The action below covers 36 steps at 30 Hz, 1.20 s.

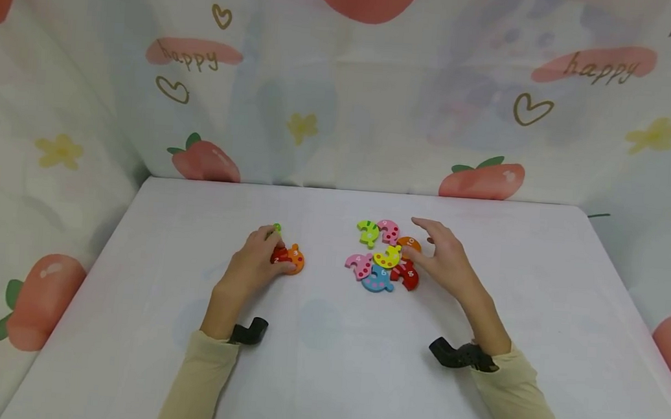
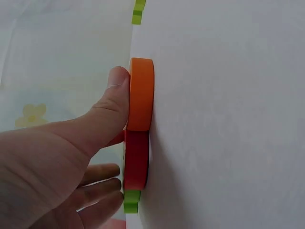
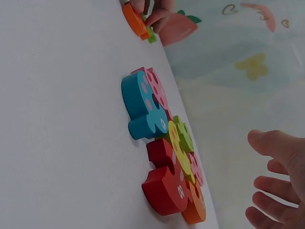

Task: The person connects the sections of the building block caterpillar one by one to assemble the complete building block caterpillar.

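My left hand [image 1: 254,260] rests at a small group of numbered puzzle pieces. Its thumb touches the top of the orange piece [image 2: 142,95], marked 3, and its other fingers lie over the red piece [image 2: 137,160] and the green piece [image 2: 131,202], partly hiding both in the head view. To the right lies a cluster of similar pieces: a blue piece [image 1: 378,281], a red piece marked 8 [image 3: 167,188], a yellow piece [image 1: 387,257], an orange piece marked 10 [image 3: 194,210], two pink and a green one. Over this cluster's right side hovers my right hand [image 1: 445,259], fingers spread, holding nothing.
Both groups lie on a white table [image 1: 314,351] with a bare gap between them. A patterned cloth [image 1: 343,106] hangs behind the table and along its sides. Each wrist wears a black camera strap [image 1: 461,356].
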Each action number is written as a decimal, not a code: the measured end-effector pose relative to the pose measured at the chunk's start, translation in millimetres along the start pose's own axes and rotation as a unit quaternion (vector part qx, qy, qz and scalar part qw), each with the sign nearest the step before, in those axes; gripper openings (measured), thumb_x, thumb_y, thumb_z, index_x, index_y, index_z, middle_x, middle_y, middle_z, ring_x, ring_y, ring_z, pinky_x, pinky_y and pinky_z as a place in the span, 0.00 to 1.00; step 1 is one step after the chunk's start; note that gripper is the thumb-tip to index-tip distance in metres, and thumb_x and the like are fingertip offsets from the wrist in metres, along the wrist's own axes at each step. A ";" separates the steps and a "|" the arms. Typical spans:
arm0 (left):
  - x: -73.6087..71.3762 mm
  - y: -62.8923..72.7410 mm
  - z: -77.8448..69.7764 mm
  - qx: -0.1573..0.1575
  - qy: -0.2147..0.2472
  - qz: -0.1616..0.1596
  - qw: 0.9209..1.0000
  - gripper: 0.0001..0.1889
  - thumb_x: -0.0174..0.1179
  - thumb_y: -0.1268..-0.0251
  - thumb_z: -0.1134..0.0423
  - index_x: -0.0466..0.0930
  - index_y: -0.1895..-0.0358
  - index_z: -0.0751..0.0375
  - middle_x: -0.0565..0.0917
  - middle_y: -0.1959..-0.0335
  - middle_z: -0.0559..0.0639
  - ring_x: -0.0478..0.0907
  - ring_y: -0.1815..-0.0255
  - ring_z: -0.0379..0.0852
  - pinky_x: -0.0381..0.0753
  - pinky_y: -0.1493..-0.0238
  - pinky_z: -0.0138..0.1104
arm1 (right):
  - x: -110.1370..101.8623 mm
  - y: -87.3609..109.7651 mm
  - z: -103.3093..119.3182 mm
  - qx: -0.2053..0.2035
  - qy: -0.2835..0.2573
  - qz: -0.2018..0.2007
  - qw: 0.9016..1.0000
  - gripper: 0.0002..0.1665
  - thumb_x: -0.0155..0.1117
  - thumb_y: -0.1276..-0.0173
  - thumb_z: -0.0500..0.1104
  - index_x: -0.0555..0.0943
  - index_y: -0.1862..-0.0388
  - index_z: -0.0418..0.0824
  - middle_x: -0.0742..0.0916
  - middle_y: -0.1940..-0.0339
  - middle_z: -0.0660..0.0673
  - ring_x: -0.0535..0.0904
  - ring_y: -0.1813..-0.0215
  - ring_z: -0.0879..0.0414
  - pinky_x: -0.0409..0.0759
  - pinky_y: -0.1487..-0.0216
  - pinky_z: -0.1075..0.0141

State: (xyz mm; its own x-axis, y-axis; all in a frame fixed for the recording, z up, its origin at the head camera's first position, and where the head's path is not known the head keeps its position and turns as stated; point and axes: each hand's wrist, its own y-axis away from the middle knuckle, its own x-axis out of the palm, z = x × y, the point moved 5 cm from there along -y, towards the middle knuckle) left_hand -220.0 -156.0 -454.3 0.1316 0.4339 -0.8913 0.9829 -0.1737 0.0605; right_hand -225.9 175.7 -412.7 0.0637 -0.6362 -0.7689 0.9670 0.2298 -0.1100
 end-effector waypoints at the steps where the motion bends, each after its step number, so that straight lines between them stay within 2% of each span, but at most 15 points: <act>1: -0.8 0.7 1.5 -0.004 0.004 0.003 1.000 0.22 0.68 0.43 0.48 0.76 0.51 0.57 0.64 0.28 0.59 0.62 0.27 0.57 0.74 0.37 0.54 | 0.1 -0.4 -1.0 0.002 0.000 0.001 1.000 0.38 0.68 0.36 0.42 0.66 0.30 0.37 0.72 0.31 0.34 0.73 0.39 0.35 0.77 0.42 0.42; 4: -1.7 2.3 3.8 -0.011 0.016 0.012 1.000 0.21 0.67 0.42 0.50 0.76 0.51 0.57 0.60 0.25 0.62 0.58 0.24 0.59 0.69 0.34 0.58 | -0.1 -1.0 -4.4 0.008 -0.001 0.002 1.000 0.38 0.68 0.36 0.42 0.65 0.29 0.38 0.72 0.31 0.33 0.72 0.38 0.35 0.77 0.41 0.41; 7: -2.3 3.7 3.1 0.000 0.015 0.018 1.000 0.21 0.67 0.41 0.51 0.75 0.50 0.58 0.60 0.25 0.64 0.57 0.24 0.61 0.67 0.33 0.59 | -0.4 -1.1 -7.0 0.013 -0.004 0.005 1.000 0.38 0.67 0.35 0.42 0.65 0.29 0.37 0.72 0.30 0.33 0.71 0.36 0.35 0.76 0.40 0.41; 15: -3.3 5.0 2.8 0.004 0.022 0.047 0.999 0.21 0.64 0.37 0.54 0.73 0.46 0.60 0.57 0.23 0.62 0.53 0.21 0.57 0.62 0.28 0.55 | -1.3 2.7 -5.8 -0.006 -0.003 -0.006 1.000 0.36 0.68 0.36 0.41 0.67 0.31 0.36 0.73 0.32 0.33 0.69 0.33 0.38 0.76 0.40 0.42; 19: -4.3 4.1 0.7 0.016 0.013 0.055 0.998 0.21 0.62 0.35 0.55 0.71 0.45 0.63 0.56 0.23 0.63 0.51 0.21 0.58 0.61 0.27 0.55 | 3.1 7.0 5.0 -0.029 -0.002 -0.006 1.000 0.34 0.68 0.36 0.40 0.69 0.32 0.36 0.74 0.33 0.33 0.71 0.35 0.38 0.78 0.42 0.41; 24: -4.4 4.3 -2.0 0.016 -0.005 0.069 0.997 0.24 0.60 0.33 0.56 0.67 0.41 0.66 0.53 0.23 0.66 0.49 0.20 0.59 0.59 0.26 0.53 | 18.6 12.7 24.5 -0.076 0.000 0.014 0.997 0.34 0.69 0.38 0.39 0.71 0.34 0.34 0.74 0.33 0.33 0.69 0.32 0.37 0.75 0.39 0.41; 27: -3.6 5.1 -3.0 0.013 -0.003 0.077 0.997 0.30 0.59 0.32 0.53 0.62 0.36 0.69 0.50 0.22 0.66 0.49 0.20 0.59 0.59 0.26 0.53 | 30.8 12.9 33.0 -0.098 0.001 0.027 0.995 0.34 0.71 0.40 0.39 0.73 0.36 0.34 0.75 0.34 0.34 0.68 0.32 0.38 0.75 0.37 0.43; 31: -2.5 4.5 -3.8 0.006 0.005 0.075 0.997 0.35 0.64 0.37 0.47 0.62 0.37 0.68 0.50 0.22 0.65 0.52 0.21 0.58 0.65 0.29 0.53 | 48.9 9.4 40.6 -0.100 0.009 0.059 0.993 0.33 0.71 0.39 0.41 0.74 0.36 0.35 0.74 0.33 0.36 0.67 0.31 0.39 0.74 0.36 0.44; 34: -1.9 3.0 -3.6 0.002 0.004 0.069 0.998 0.35 0.67 0.42 0.45 0.64 0.41 0.66 0.51 0.22 0.64 0.54 0.22 0.57 0.68 0.31 0.53 | 59.4 6.4 44.3 -0.093 0.012 0.077 0.993 0.33 0.71 0.38 0.44 0.74 0.35 0.37 0.75 0.33 0.37 0.67 0.31 0.40 0.74 0.35 0.43; 36: -1.6 2.3 -3.1 0.001 0.003 0.066 0.998 0.36 0.68 0.42 0.46 0.64 0.40 0.66 0.52 0.22 0.64 0.55 0.22 0.57 0.68 0.31 0.53 | 63.8 4.8 46.4 -0.090 0.010 0.080 0.993 0.34 0.71 0.38 0.45 0.74 0.35 0.37 0.75 0.33 0.37 0.67 0.30 0.41 0.73 0.34 0.44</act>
State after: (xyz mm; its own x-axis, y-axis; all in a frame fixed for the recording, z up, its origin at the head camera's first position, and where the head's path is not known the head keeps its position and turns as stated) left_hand -217.6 -154.4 -451.4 0.2612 0.4130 -0.8725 0.9567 -0.2312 0.1769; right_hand -205.7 102.1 -433.1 0.2065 -0.5669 -0.7975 0.8853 0.4553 -0.0944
